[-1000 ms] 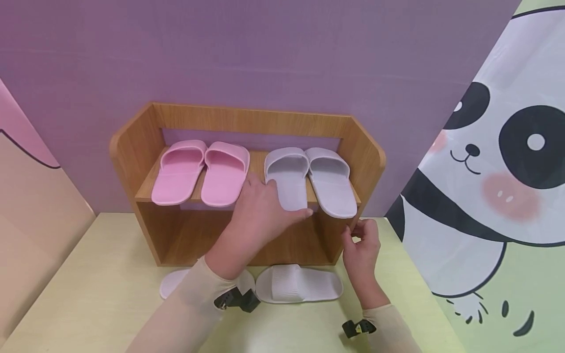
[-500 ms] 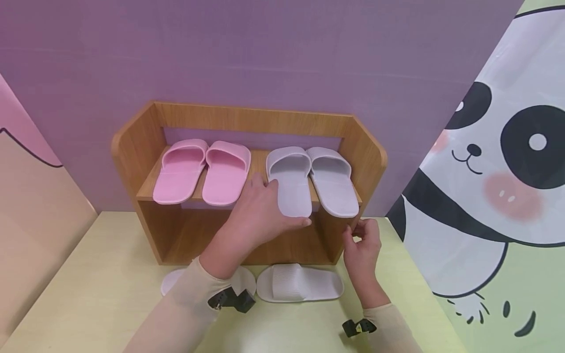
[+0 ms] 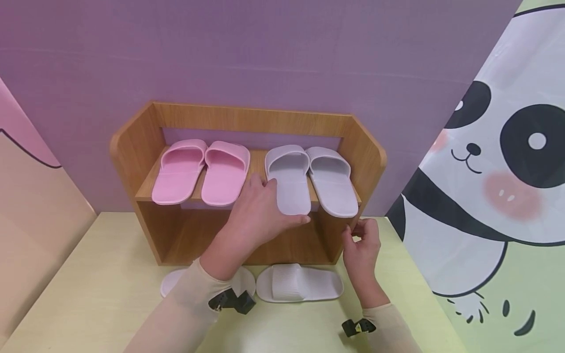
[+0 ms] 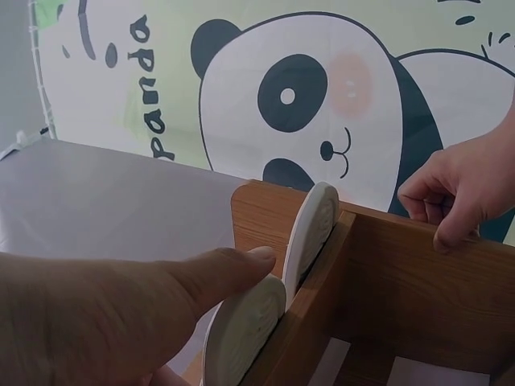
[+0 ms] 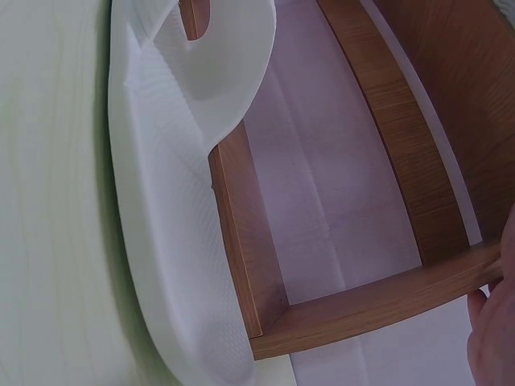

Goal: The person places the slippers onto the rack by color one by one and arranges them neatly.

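A wooden shoe rack (image 3: pixel 253 119) bears a pink pair of slippers and a pale grey pair on its upper shelf. My left hand (image 3: pixel 258 215) is at the inner grey slipper (image 3: pixel 292 193), its thumb stretched along the heel edge and its other fingers by the slipper's left side, partly hidden. In the left wrist view the thumb (image 4: pixel 217 273) lies right at that heel. The outer grey slipper (image 3: pixel 335 189) stands beside it, angled outward. My right hand (image 3: pixel 363 250) pinches the front edge of the rack's right side panel with thumb and curled fingers, as the left wrist view also shows.
Pink slippers (image 3: pixel 225 179) stand on the upper shelf's left half. On the pale yellow tabletop (image 3: pixel 88 294), a white slipper (image 3: pixel 318 284) lies sideways before the rack; another white slipper (image 3: pixel 243 282) is partly behind my left forearm. A purple backdrop and a panda-printed panel (image 3: pixel 521 147) enclose the space.
My left thumb has moved slightly down and left, so the inner grey slipper's heel, earlier partly covered, now shows above it. The right hand stays on the rack's side panel.
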Demonstrator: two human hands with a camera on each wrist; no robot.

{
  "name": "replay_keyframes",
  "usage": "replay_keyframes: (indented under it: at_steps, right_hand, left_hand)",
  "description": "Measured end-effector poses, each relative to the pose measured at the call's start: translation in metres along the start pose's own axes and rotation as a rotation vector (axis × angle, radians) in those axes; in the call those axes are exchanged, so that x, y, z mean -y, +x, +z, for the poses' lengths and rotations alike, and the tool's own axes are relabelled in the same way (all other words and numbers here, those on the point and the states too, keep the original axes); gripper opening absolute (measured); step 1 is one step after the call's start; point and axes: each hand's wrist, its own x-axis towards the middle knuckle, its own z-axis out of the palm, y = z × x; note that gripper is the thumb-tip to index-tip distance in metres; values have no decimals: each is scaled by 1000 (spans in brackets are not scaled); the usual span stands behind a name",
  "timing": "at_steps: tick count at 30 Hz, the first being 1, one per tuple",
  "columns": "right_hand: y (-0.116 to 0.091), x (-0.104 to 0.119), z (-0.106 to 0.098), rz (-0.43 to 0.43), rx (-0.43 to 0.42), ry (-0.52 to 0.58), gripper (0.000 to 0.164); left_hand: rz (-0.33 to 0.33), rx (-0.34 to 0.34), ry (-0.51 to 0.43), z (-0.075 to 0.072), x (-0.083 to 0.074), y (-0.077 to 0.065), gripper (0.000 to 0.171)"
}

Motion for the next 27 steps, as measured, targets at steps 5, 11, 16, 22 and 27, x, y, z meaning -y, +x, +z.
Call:
replay_keyframes:
  at_steps: [5,11,16,22,27]
  right_hand:
    - [0,0,-1,-1,14,16,14]
    - [0,1,-1,-1,9,16,15]
    - [-1,0,0,-7,0,15,16]
    - [-1,7,3,-15,-16,7,16]
    - [-1,30,-1,-28,-21,22,14]
  left_hand:
    - [-3,9,-13,-1,1,-4,110]
    - [24,-31,-60,0,4,-9,101]
    - [63,-80,-127,1,11,-18,98]
    - [98,-115,-186,-2,23,-37,88]
    - [175,-136,-192,0,36,-54,79]
